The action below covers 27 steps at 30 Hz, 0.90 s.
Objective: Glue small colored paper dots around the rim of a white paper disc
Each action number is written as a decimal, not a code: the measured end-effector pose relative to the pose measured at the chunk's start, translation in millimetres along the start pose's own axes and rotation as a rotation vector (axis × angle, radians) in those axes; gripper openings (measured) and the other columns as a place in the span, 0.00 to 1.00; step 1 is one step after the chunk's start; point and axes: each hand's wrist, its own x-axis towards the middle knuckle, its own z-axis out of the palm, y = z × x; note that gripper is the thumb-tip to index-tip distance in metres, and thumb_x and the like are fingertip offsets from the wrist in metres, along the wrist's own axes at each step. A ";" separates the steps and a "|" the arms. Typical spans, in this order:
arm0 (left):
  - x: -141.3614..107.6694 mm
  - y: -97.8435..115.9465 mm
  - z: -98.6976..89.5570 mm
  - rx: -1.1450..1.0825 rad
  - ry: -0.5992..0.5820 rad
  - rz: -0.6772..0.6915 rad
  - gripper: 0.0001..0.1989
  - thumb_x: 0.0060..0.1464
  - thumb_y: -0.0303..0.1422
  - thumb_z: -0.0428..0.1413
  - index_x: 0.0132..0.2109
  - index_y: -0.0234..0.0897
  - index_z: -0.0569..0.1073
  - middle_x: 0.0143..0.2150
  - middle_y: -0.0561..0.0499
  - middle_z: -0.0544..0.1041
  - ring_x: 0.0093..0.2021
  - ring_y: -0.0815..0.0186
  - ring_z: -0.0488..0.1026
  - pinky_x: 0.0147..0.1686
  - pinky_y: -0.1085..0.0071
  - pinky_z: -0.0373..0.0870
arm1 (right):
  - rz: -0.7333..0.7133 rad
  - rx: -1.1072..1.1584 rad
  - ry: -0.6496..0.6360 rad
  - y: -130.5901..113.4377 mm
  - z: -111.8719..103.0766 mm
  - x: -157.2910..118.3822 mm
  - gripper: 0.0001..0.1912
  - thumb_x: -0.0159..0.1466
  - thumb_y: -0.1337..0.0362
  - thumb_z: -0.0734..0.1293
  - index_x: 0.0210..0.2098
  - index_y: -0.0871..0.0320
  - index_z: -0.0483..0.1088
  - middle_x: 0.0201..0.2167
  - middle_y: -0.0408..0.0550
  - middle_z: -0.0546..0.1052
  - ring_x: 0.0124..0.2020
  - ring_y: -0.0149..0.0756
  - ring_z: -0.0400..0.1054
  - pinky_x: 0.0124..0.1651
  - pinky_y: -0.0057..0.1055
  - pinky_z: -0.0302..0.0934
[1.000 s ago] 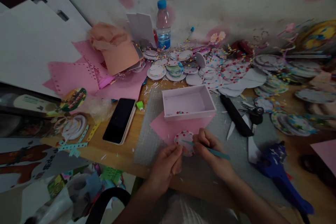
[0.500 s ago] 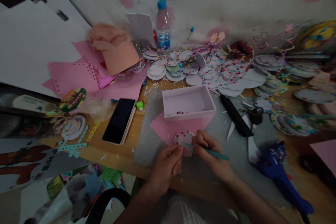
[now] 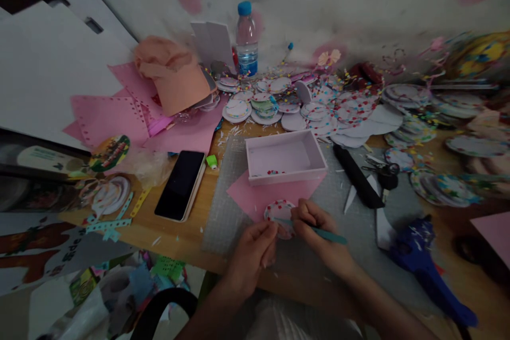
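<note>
A round white disc (image 3: pixel 283 229) with red dots around its rim sits between my hands, over the lower end of a pink sheet (image 3: pixel 255 196). My left hand (image 3: pixel 255 247) is closed in a pinch at the disc's left edge; its fingertips hide part of the rim. In my right hand (image 3: pixel 319 234) is a slim teal tool (image 3: pixel 330 236), probably tweezers, gripped between thumb and fingers. Its thin tip reaches left across the disc toward my left fingertips. Just beyond stands an open white box (image 3: pixel 287 176) with a few red bits inside.
A phone (image 3: pixel 180 186) and a green cap (image 3: pixel 212 161) lie left. On the right are a black-handled cutter (image 3: pixel 358 176), keys (image 3: pixel 386 170) and a blue glue gun (image 3: pixel 426 271). Many decorated discs (image 3: pixel 319 111) pile up behind the box, near a water bottle (image 3: pixel 247 45).
Both hands, the disc and the teal tool keep nearly the same positions. The whole view has shifted very slightly.
</note>
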 end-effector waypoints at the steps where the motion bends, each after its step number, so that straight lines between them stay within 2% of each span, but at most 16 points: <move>1: -0.1 -0.1 -0.2 0.000 -0.001 -0.001 0.19 0.52 0.48 0.58 0.31 0.33 0.73 0.11 0.64 0.51 0.14 0.77 0.42 0.20 0.74 0.43 | -0.001 -0.018 -0.002 0.2 -0.2 -0.1 0.15 0.58 0.68 0.59 0.23 0.53 0.45 0.20 0.35 0.49 0.22 0.28 0.42 0.23 0.27 0.43; 5: 0.2 -0.7 -0.6 -0.010 -0.009 0.001 0.19 0.51 0.48 0.58 0.31 0.33 0.73 0.11 0.64 0.52 0.14 0.77 0.42 0.20 0.74 0.43 | -0.005 -0.044 -0.006 -0.8 -0.8 -1.2 0.15 0.58 0.68 0.60 0.23 0.53 0.45 0.20 0.35 0.49 0.22 0.29 0.42 0.24 0.27 0.43; 12: 1.4 -0.1 0.0 -0.032 -0.008 0.010 0.18 0.52 0.47 0.58 0.32 0.33 0.73 0.10 0.64 0.52 0.14 0.77 0.42 0.20 0.74 0.43 | -0.007 0.059 0.036 -2.2 -1.3 -1.0 0.16 0.58 0.67 0.60 0.23 0.53 0.45 0.20 0.35 0.48 0.22 0.29 0.41 0.23 0.27 0.42; 20: 0.7 -0.6 0.5 -0.028 -0.014 -0.006 0.19 0.50 0.48 0.59 0.32 0.33 0.73 0.11 0.64 0.51 0.14 0.77 0.41 0.19 0.74 0.40 | 0.005 -0.015 0.025 -0.2 0.0 0.4 0.16 0.56 0.68 0.61 0.22 0.53 0.45 0.19 0.35 0.50 0.22 0.28 0.43 0.24 0.27 0.44; 27: -0.2 1.0 1.5 -0.030 -0.027 0.005 0.19 0.51 0.47 0.58 0.32 0.33 0.73 0.11 0.64 0.51 0.15 0.77 0.42 0.19 0.74 0.42 | 0.021 -0.027 0.034 -2.3 1.2 0.0 0.16 0.55 0.69 0.61 0.22 0.53 0.45 0.19 0.35 0.50 0.22 0.28 0.43 0.24 0.27 0.43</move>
